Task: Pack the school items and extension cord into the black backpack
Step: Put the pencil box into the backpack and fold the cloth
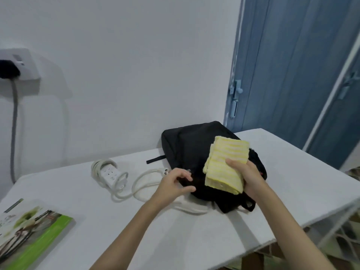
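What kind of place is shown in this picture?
Probably a room in a home: a white table against a plain wall with a wall socket, a blue folding door beside it, and a black backpack being packed.

White wall (126,55), blue folding door (292,65), white table (194,240), wall socket (25,63)

The backpack (187,145) is plain black. Over it, the folded towel (226,164) is pale yellow with white stripes. Left of the backpack, the cord (140,184) and its strip (112,175) are white. Further left, the book (33,232) has a green and white cover. Behind the backpack, the door (292,75) is blue, the wall (136,65) white.
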Motion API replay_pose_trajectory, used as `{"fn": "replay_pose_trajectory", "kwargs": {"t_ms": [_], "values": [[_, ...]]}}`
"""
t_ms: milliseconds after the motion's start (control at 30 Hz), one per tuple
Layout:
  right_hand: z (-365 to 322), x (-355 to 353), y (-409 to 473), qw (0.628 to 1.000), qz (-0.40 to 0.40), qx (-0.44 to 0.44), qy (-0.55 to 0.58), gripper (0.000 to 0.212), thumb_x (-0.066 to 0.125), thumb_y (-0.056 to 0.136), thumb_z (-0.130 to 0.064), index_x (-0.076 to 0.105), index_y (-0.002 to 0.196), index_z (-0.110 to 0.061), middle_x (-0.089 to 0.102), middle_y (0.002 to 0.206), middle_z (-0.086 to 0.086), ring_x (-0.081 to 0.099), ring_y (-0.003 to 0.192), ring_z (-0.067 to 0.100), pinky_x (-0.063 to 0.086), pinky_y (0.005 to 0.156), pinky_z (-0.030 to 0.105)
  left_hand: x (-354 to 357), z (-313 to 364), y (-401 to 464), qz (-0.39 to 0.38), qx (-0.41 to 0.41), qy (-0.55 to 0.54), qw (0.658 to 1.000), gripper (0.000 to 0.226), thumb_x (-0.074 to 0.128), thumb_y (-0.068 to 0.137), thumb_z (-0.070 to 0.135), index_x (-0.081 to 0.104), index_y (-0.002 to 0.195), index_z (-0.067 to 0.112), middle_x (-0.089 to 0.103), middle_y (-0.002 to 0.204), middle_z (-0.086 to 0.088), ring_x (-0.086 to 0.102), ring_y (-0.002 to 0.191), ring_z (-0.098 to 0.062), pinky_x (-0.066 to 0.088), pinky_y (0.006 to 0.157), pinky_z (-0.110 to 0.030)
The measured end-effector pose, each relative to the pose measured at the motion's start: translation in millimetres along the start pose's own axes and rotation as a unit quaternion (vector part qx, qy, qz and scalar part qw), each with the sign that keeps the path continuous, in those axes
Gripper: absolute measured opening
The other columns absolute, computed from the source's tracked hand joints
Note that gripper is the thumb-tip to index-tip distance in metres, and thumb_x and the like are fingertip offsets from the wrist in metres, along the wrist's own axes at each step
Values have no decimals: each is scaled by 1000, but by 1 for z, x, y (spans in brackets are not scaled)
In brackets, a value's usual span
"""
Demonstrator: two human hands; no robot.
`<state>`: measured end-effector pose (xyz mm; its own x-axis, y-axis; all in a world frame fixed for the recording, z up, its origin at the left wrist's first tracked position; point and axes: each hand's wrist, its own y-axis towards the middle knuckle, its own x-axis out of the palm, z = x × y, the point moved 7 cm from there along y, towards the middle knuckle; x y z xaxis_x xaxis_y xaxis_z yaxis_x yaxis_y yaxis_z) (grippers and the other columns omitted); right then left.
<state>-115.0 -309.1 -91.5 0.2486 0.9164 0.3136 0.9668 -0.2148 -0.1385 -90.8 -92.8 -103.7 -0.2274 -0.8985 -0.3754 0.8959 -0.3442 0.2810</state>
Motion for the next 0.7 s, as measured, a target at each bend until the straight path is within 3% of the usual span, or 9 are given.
{"fn": "replay_pose_trajectory", "kwargs": {"t_ms": [133,200,267,367,467,500,567,633,700], "values": [[-24,-37,32,999,-10,6,-48,39,63,85,-6,55,123,-9,65,115,9,63,97,23,51,72,33,51,-10,30,-151,21,221,963,46,81,68,27,63,111,29,47,124,20,35,116,2,25,103,-23],[-34,-51,49,999,-8,6,-42,40,63,85,-7,55,124,-7,64,116,11,63,97,26,51,72,35,54,-11,51,-156,17,234,960,32,79,71,25,70,101,24,59,108,24,47,105,3,34,98,-26],[-45,-63,66,999,-14,6,-30,40,63,84,-9,55,123,-7,64,115,13,63,95,29,52,71,35,43,-7,73,-78,-7,158,984,21,78,73,18,72,93,15,65,83,28,57,86,7,42,83,-20],[-54,-70,83,997,-74,10,-11,47,69,69,-14,59,115,-9,70,101,9,69,82,25,57,66,34,4,2,94,177,-6,128,976,20,66,85,12,62,104,10,61,97,12,54,93,-5,34,76,-8],[-56,-72,99,990,-138,16,-20,53,71,61,-22,61,112,-10,73,96,6,71,81,21,57,62,31,2,7,105,267,23,169,948,19,58,88,3,46,99,12,54,100,-1,52,93,-14,36,77,-14],[-54,-72,104,988,-154,18,-30,56,72,61,-22,60,113,-9,72,100,7,71,84,21,57,62,30,8,8,107,266,62,245,930,18,57,86,-2,48,96,10,54,99,-4,52,90,-17,39,77,-21],[-48,-71,116,983,-174,27,-52,56,72,62,-17,60,116,-7,72,103,7,71,88,21,56,63,27,28,9,108,247,165,427,854,16,55,81,-5,57,89,9,55,102,-7,51,91,-22,43,76,-33],[-40,-71,126,980,-183,35,-66,59,77,63,-9,58,119,-5,72,104,8,70,89,21,56,65,28,38,3,101,208,233,516,798,16,48,88,17,64,92,14,57,107,-5,49,98,-25,40,79,-38],[-37,-70,135,980,-189,35,-59,59,74,66,-11,57,122,-3,71,105,9,70,89,21,56,66,28,39,-11,90,153,238,551,785,42,44,90,49,67,107,17,60,111,-1,49,105,-26,36,84,-40]]}}
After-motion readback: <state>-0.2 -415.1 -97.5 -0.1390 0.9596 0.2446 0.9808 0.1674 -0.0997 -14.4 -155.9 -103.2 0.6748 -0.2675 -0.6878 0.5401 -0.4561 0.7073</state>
